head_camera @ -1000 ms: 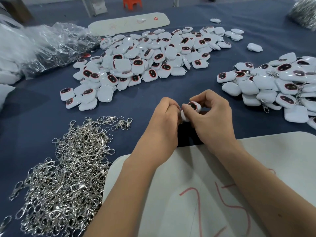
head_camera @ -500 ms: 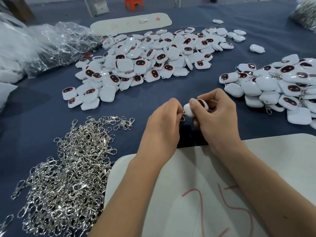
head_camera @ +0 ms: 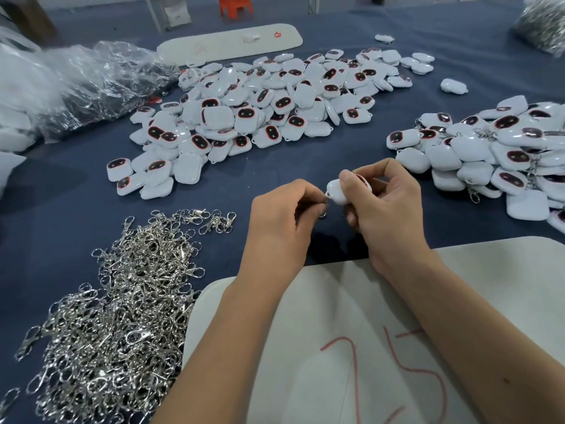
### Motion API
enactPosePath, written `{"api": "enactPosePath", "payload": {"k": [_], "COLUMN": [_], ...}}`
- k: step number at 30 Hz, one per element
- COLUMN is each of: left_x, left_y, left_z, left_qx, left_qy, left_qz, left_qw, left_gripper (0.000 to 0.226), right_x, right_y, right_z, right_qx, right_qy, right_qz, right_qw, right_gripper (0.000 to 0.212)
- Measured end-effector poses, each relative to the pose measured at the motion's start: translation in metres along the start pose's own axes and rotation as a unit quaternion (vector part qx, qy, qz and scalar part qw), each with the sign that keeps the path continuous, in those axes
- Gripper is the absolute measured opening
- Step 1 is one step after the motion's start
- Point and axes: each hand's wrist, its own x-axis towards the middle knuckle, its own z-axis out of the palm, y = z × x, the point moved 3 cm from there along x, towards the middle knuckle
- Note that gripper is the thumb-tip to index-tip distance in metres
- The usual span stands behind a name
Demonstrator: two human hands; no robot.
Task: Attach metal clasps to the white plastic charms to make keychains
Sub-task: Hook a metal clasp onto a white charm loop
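Desk (head_camera: 275, 185), blue cloth; landmark is the white board (head_camera: 351, 347) at the near edge, under both forearms

Heap of bare charms (head_camera: 260, 111) well beyond the board. Heap of clasps (head_camera: 122, 301) just left of the board; looks tangled, so likely one drags out its neighbours. Heap of finished keychains (head_camera: 495, 157) beyond the board's right end. Clear bags (head_camera: 85, 84) far left of it

Charm (head_camera: 337, 191) in work: held in the air just beyond the board's far edge. Probably light, hard, glossy, so slippery; best pinched flat across its faces, loop corner left free

Right hand (head_camera: 388, 206): fingers curled, thumb pinching the charm

Left hand (head_camera: 284, 221): fingers curled, tips pinching a clasp (head_camera: 322, 213) at the charm's corner; mostly hidden. Small, stiff, springy by the look; take by the body

Writing: red strokes on the board, looks like "75". Small red mark on the far tray (head_camera: 229, 44), unreadable
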Motion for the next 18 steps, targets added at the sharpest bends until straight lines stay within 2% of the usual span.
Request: {"api": "enactPosePath", "payload": {"k": [5,9,13,17,18], "left_x": [0.0004,0.0035,0.0062,0.006,0.0062], "left_y": [-0.004,-0.0064,-0.0083,-0.0093,-0.0098], "left_z": [0.002,0.0,-0.0038,-0.0033,-0.0032], "left_qx": [-0.046,-0.1,-0.156,-0.155,-0.154], "left_qy": [-0.062,-0.048,-0.038,-0.049,-0.052], "left_qz": [-0.057,-0.077,-0.092,-0.095,-0.096], "left_qw": [0.995,0.991,0.983,0.982,0.982], "left_gripper": [0.01,0.01,0.009,0.013,0.014], "right_x": [-0.0032,0.0001,0.0013,0.0013,0.0012], "right_y": [-0.0023,0.0009,0.0023,0.0013,0.0012], "right_z": [0.0024,-0.0021,-0.0008,0.0002,0.0008], "right_qx": [-0.016,-0.047,-0.064,-0.073,-0.081], "right_qy": [-0.016,0.021,0.011,-0.005,-0.01], "right_qz": [-0.052,-0.058,-0.055,-0.049,-0.053], "right_qw": [0.998,0.997,0.996,0.996,0.995], "right_gripper": [0.019,0.012,0.011,0.001,0.004]}}
